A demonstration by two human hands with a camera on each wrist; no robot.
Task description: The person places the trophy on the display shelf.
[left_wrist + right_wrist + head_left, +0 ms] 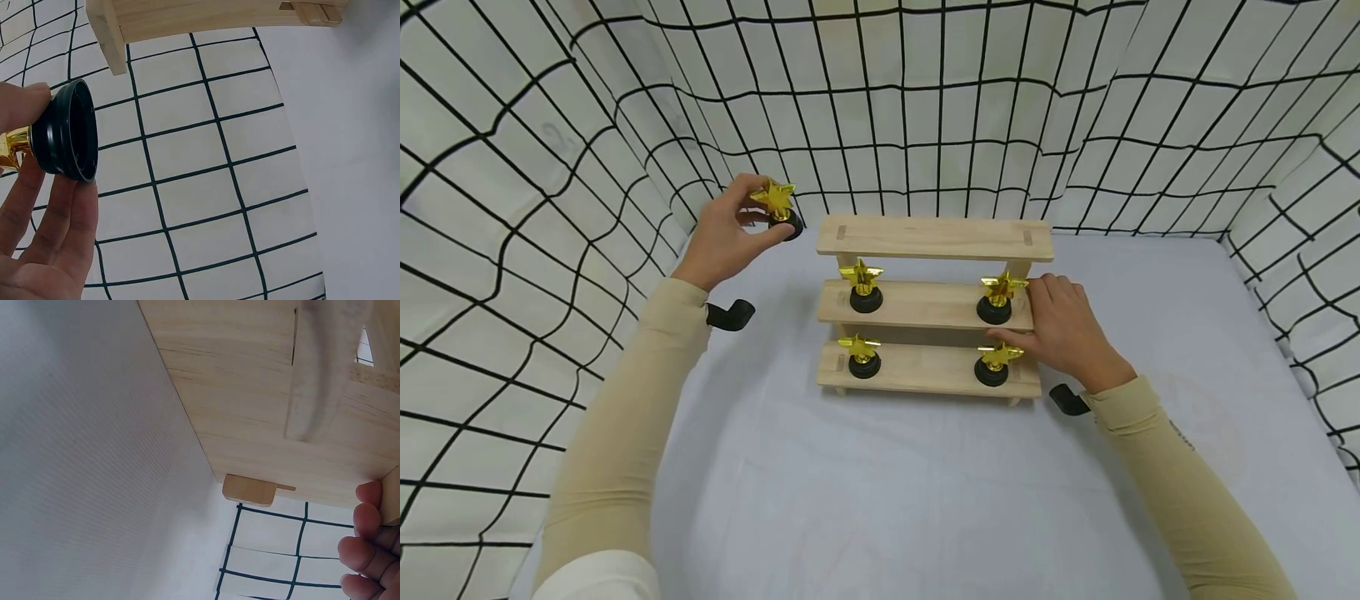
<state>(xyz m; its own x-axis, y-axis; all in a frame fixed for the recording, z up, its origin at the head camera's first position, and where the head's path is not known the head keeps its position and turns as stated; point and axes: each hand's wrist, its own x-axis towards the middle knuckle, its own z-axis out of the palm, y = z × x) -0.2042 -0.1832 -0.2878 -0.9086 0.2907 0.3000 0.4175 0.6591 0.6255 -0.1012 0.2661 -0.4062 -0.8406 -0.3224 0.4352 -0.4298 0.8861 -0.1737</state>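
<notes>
My left hand (724,232) holds a small gold star trophy (775,200) by its round black base, in the air left of the wooden shelf. In the left wrist view the hollow underside of that black base (65,131) faces sideways between thumb and fingers. My right hand (1067,329) grips the right end of the three-tier wooden shelf (925,304), its fingertips (367,519) against the wood. Star trophies stand on the middle tier, at left (866,287) and right (997,298). The bottom tier bears one at left (862,358) and one at right (995,367).
A white cloth (880,492) covers the table under the shelf. Black wire grid (925,117) over white sheeting rises behind the shelf and along both sides. Black curved mounts stick out at the left wrist (732,316) and right wrist (1069,401).
</notes>
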